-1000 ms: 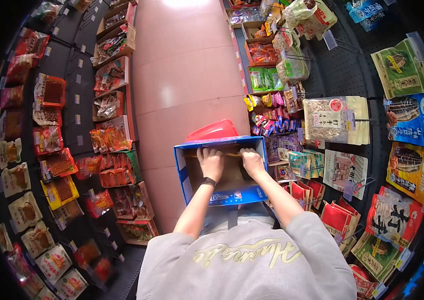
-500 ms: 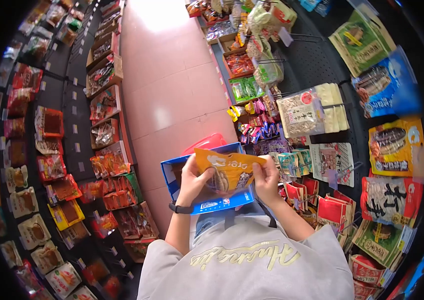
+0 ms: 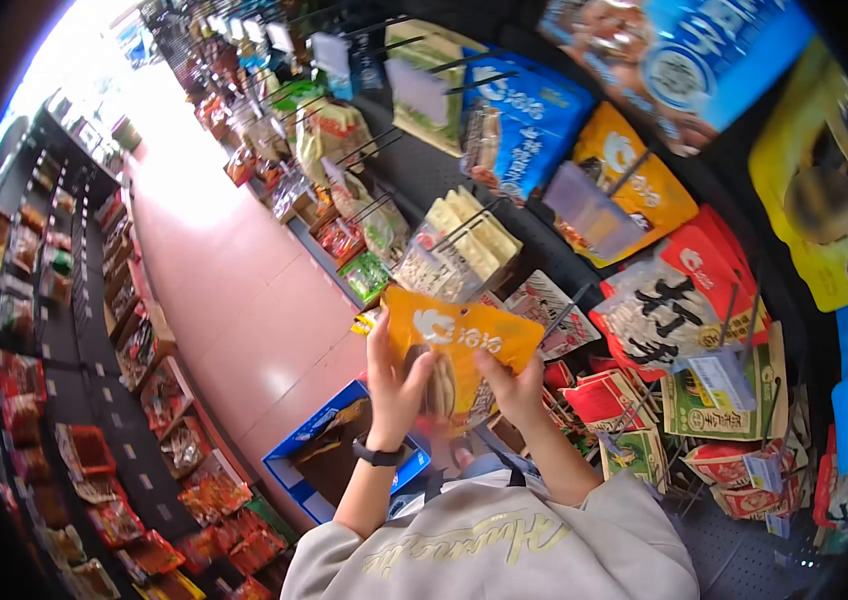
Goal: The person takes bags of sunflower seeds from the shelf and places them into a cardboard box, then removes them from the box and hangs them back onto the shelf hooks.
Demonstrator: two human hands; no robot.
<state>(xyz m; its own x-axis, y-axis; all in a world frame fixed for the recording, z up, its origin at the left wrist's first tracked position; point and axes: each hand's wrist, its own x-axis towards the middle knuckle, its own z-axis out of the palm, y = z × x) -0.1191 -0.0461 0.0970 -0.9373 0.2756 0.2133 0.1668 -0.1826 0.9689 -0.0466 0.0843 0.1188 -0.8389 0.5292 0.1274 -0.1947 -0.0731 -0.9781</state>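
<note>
An orange snack bag (image 3: 459, 345) with white lettering is held up in front of the chest, between both hands. My left hand (image 3: 399, 385) grips its left edge, thumb on the front; a dark band is on that wrist. My right hand (image 3: 516, 388) pinches its lower right side. Below and left of the bag, a blue open box (image 3: 304, 440) stands with its brown inside showing and something orange-yellow in it. The wrist with the band overlaps the box's right part.
On the right, a dark pegboard rack holds hanging bags, among them a blue bag (image 3: 524, 125), another orange bag (image 3: 634, 180) and a red-and-clear bag (image 3: 679, 300). Shelves of packaged snacks (image 3: 84, 450) line the left. A pink tiled aisle (image 3: 234, 300) runs between.
The hands have come out of the box with the orange bag and raised it. The view has turned toward the right-hand rack, and the box now appears lower and further left.
</note>
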